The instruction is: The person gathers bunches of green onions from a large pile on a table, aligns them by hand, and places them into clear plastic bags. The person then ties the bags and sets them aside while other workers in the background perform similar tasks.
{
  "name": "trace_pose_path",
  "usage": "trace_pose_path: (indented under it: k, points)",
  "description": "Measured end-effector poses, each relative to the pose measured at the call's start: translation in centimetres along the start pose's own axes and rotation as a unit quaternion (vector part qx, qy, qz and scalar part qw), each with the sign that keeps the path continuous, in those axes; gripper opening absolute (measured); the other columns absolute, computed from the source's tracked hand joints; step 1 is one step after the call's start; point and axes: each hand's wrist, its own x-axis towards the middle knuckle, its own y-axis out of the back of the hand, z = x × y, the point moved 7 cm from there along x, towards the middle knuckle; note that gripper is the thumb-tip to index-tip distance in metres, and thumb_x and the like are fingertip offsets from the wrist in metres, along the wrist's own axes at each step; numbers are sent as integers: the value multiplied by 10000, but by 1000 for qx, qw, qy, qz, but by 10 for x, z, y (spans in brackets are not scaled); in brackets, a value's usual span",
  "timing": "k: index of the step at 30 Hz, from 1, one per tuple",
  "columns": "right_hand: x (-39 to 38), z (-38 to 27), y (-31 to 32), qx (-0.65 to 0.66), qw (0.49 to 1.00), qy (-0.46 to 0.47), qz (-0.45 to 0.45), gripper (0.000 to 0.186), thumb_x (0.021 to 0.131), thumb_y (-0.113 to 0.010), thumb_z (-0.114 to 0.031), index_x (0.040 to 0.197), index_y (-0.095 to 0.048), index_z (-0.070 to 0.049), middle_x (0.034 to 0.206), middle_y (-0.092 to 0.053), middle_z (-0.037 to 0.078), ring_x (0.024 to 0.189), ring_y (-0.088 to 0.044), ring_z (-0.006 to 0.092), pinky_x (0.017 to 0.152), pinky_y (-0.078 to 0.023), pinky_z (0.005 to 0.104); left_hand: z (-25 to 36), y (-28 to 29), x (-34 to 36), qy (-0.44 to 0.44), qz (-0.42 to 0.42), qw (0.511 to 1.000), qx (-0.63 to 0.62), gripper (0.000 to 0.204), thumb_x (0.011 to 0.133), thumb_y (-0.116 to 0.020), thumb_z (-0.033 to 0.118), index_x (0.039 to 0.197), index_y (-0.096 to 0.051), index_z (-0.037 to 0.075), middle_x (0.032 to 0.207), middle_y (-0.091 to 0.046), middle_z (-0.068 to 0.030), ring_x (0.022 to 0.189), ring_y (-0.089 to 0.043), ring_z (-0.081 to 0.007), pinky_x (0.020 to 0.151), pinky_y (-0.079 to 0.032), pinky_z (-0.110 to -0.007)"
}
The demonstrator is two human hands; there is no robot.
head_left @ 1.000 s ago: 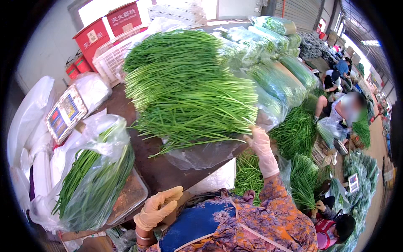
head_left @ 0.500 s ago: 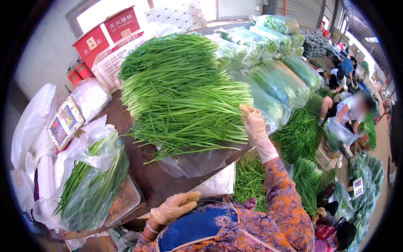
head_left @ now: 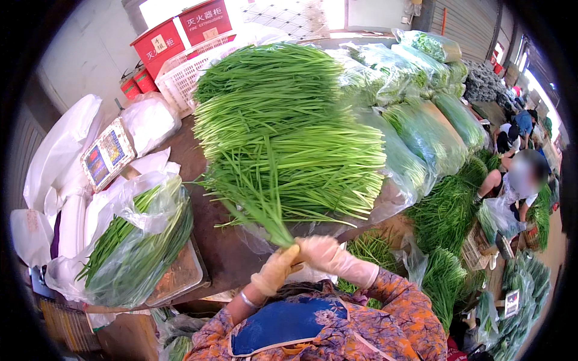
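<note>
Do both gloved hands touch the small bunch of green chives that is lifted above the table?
Touching. The head view shows the left hand and the right hand closed together around the base of the small chive bunch, with no gap visible.

We are looking down from a single head-worn fisheye camera, facing forward over a dark table [head_left: 205,240] close below us. Straight edges are bending toward the dark rim. Our gloved hands are coming in at the near edge, and the far right is reaching down a market aisle.
</note>
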Motion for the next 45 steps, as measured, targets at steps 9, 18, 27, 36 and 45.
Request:
trace_pose_path:
  k: [9, 18, 27, 36, 45]
  points:
    - [21, 241, 116, -341, 902, -135, 228, 696, 710, -580, -128, 1351, -306, -132, 1122, -546, 99, 982, -566, 270, 848, -425, 369, 58, -19, -53, -172, -24, 983, -51, 289, 886, -523, 151, 1107, -551, -34, 907, -648, -139, 754, -637, -203, 686, -536, -314]
    - [41, 247, 127, -194, 961, -164, 112, 366, 628, -717, -257, 921, -589, -78, 935, -600, 125, 956, -550, 303, 837, -423, 400, 40, -5, -62, -168, -17, 980, -103, 321, 879, -551, 179, 1121, -546, -32, 898, -647, -109, 749, -610, -173, 690, -502, -301]
    - [14, 175, 192, 10, 956, -201, 211, 400, 767, -675, -280, 1045, -515, -41, 848, -618, 168, 748, -592, 337, 671, -472, 409, 35, 2, -60, -157, -46, 980, -117, 330, 895, -526, 195, 1132, -536, -35, 898, -623, -96, 756, -564, -168, 691, -469, -298]
    - [-56, 133, 255, 354, 750, -199, 522, 343, 849, -611, -162, 1168, -518, -75, 806, -598, -7, 596, -493, 38, 481, -390, 168, 50, 14, -70, -197, -75, 971, -109, 329, 894, -529, 194, 1133, -539, -32, 903, -624, -107, 749, -578, -172, 666, -480, -294]
    - [-62, 130, 145, 212, 850, -347, 335, 379, 852, -578, -237, 1157, -504, -24, 798, -621, 84, 603, -555, 138, 533, -461, 287, 17, 14, -32, -110, -88, 976, -163, 364, 891, -536, 214, 1152, -521, -41, 914, -623, -99, 745, -566, -143, 632, -465, -251]
